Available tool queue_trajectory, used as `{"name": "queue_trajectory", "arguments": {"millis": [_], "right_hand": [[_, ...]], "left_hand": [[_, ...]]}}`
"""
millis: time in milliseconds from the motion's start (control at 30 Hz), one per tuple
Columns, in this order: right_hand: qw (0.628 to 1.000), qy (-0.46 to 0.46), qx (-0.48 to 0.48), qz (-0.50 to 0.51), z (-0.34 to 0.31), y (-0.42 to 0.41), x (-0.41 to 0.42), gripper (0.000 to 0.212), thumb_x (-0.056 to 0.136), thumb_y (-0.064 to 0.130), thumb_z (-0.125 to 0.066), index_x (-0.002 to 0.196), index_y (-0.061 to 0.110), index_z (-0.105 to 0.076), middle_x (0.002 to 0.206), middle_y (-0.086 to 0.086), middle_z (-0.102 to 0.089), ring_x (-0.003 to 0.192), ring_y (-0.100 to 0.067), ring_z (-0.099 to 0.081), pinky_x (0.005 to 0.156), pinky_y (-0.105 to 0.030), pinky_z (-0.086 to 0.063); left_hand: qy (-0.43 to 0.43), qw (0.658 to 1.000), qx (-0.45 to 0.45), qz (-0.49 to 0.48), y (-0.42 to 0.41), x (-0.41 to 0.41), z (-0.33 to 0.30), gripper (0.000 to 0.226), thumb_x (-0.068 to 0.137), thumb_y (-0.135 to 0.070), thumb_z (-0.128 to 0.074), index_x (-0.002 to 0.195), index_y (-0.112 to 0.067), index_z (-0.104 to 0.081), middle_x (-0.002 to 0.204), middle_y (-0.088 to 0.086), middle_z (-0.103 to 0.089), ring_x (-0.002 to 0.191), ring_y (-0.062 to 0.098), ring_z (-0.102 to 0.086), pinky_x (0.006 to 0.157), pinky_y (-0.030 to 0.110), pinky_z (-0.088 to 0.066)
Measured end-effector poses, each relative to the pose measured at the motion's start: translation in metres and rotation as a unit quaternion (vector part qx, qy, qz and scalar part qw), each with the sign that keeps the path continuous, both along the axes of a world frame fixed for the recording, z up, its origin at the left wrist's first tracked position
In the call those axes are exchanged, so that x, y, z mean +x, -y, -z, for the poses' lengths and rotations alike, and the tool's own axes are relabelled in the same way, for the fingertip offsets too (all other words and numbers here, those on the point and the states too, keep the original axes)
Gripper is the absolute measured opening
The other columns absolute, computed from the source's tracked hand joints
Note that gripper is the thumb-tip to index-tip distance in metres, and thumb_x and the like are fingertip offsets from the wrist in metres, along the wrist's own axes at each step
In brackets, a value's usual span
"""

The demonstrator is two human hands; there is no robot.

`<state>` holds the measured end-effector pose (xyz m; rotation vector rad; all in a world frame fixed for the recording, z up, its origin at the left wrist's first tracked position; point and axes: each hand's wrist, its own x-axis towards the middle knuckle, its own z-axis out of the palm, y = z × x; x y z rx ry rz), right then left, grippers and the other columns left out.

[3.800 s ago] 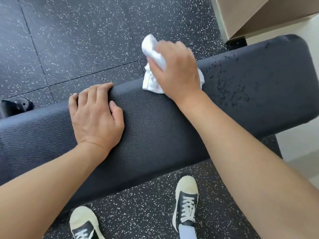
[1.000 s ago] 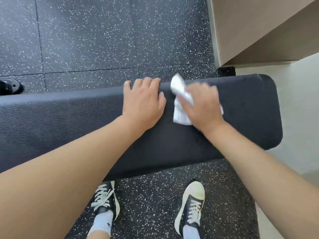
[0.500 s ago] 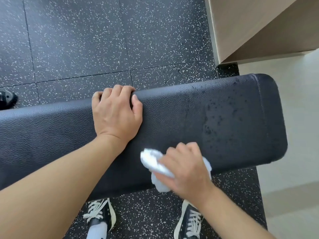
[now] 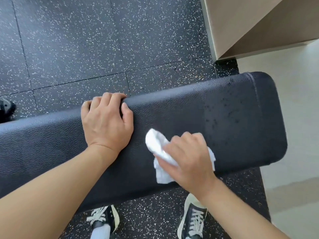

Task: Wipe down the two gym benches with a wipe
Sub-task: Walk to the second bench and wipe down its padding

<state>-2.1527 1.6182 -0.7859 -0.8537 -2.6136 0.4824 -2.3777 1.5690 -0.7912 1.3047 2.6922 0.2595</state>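
A black padded gym bench point(image 4: 181, 109) runs across the view from left to right, its right end speckled with wet droplets. My right hand point(image 4: 188, 161) grips a crumpled white wipe point(image 4: 158, 147) and presses it on the pad's near half. My left hand point(image 4: 107, 121) lies on the pad to the left of the wipe, with its fingertips curled over the far edge. Only one bench is in view.
Black speckled rubber floor tiles point(image 4: 77, 40) lie beyond the bench. A beige wall corner point(image 4: 259, 23) stands at the upper right, with pale floor point(image 4: 296, 135) to the right. My two black sneakers point(image 4: 193, 219) stand under the bench's near edge. A dark object point(image 4: 6, 109) sits at the left edge.
My right hand has carried the wipe from the bench's near edge up onto the pad, after an earlier sweep down from the far edge. My left hand stays on the far edge.
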Motion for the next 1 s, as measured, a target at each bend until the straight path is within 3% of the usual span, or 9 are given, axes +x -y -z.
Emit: {"name": "queue_trajectory", "arguments": {"millis": [133, 233, 300, 433, 567, 700, 800, 867, 1000], "right_hand": [[0.997, 0.033, 0.012, -0.07, 0.002, 0.019, 0.045, 0.026, 0.087, 0.028, -0.076, 0.069, 0.017, -0.061, 0.066, 0.003, -0.041, 0.062, -0.023, -0.035, 0.062, -0.038, -0.032], [0.994, 0.023, 0.058, -0.085, 0.002, -0.024, 0.008, 0.023, 0.095, 0.036, -0.069, 0.081, 0.018, -0.067, 0.069, -0.001, -0.044, 0.065, -0.025, -0.038, 0.064, -0.039, -0.028], [0.996, -0.014, 0.084, -0.014, 0.007, -0.068, -0.027, 0.021, 0.098, 0.041, -0.066, 0.092, 0.021, -0.063, 0.071, -0.002, -0.05, 0.067, -0.025, -0.043, 0.066, -0.039, -0.028], [0.987, -0.014, 0.081, 0.135, 0.005, -0.133, -0.081, 0.027, 0.094, 0.046, -0.065, 0.082, 0.023, -0.06, 0.07, 0.009, -0.046, 0.066, -0.023, -0.047, 0.067, -0.034, -0.026], [0.996, -0.027, 0.051, 0.075, 0.004, -0.088, -0.05, 0.024, 0.098, 0.042, -0.065, 0.091, 0.021, -0.056, 0.075, 0.004, -0.046, 0.07, -0.024, -0.044, 0.067, -0.038, -0.03], [1.0, 0.002, 0.01, -0.026, 0.001, -0.004, 0.04, 0.022, 0.095, 0.032, -0.07, 0.084, 0.015, -0.061, 0.072, -0.001, -0.043, 0.066, -0.023, -0.035, 0.065, -0.038, -0.029], [0.998, 0.014, 0.021, -0.064, 0.003, 0.0, 0.059, 0.028, 0.091, 0.028, -0.073, 0.07, 0.014, -0.06, 0.068, 0.001, -0.04, 0.064, -0.022, -0.032, 0.064, -0.036, -0.029], [0.994, 0.002, 0.037, -0.099, 0.003, -0.02, 0.04, 0.026, 0.093, 0.031, -0.072, 0.077, 0.014, -0.059, 0.068, -0.001, -0.042, 0.063, -0.025, -0.035, 0.062, -0.039, -0.032], [0.996, -0.042, 0.072, 0.018, 0.008, -0.096, -0.03, 0.024, 0.097, 0.039, -0.067, 0.091, 0.02, -0.053, 0.071, -0.003, -0.051, 0.066, -0.023, -0.042, 0.068, -0.038, -0.029]], "left_hand": [[-0.001, 1.0, 0.006, 0.0, 0.001, -0.001, 0.002, 0.035, 0.103, -0.037, -0.037, 0.121, -0.022, -0.064, 0.112, 0.003, -0.067, 0.105, 0.033, -0.057, 0.105, 0.05, -0.035], [-0.001, 1.0, 0.003, 0.0, 0.001, 0.0, 0.002, 0.035, 0.103, -0.037, -0.037, 0.121, -0.023, -0.064, 0.113, 0.003, -0.067, 0.105, 0.033, -0.057, 0.105, 0.05, -0.035], [-0.004, 1.0, 0.004, 0.001, 0.0, -0.001, 0.002, 0.035, 0.103, -0.037, -0.037, 0.121, -0.024, -0.063, 0.113, 0.003, -0.067, 0.104, 0.032, -0.057, 0.105, 0.049, -0.034], [-0.01, 1.0, 0.007, 0.001, 0.0, 0.0, 0.003, 0.034, 0.103, -0.037, -0.037, 0.121, -0.024, -0.063, 0.112, 0.003, -0.066, 0.104, 0.033, -0.057, 0.105, 0.048, -0.033], [-0.007, 1.0, 0.004, -0.002, 0.0, 0.0, 0.002, 0.037, 0.102, -0.038, -0.035, 0.121, -0.023, -0.064, 0.113, 0.005, -0.066, 0.106, 0.034, -0.056, 0.106, 0.048, -0.032], [-0.006, 1.0, 0.005, -0.002, 0.0, 0.0, 0.002, 0.038, 0.103, -0.038, -0.035, 0.122, -0.023, -0.064, 0.113, 0.004, -0.066, 0.106, 0.034, -0.056, 0.107, 0.049, -0.031], [-0.007, 1.0, 0.005, -0.003, 0.001, -0.001, 0.004, 0.038, 0.103, -0.039, -0.034, 0.122, -0.023, -0.064, 0.113, 0.004, -0.066, 0.107, 0.033, -0.056, 0.107, 0.049, -0.032], [-0.005, 1.0, 0.006, -0.001, 0.001, -0.001, 0.004, 0.038, 0.103, -0.039, -0.035, 0.121, -0.023, -0.064, 0.113, 0.003, -0.067, 0.106, 0.033, -0.056, 0.107, 0.048, -0.032], [-0.01, 1.0, 0.004, -0.001, 0.001, -0.001, 0.005, 0.036, 0.103, -0.038, -0.036, 0.12, -0.023, -0.063, 0.112, 0.004, -0.066, 0.105, 0.033, -0.055, 0.106, 0.048, -0.031]]}}
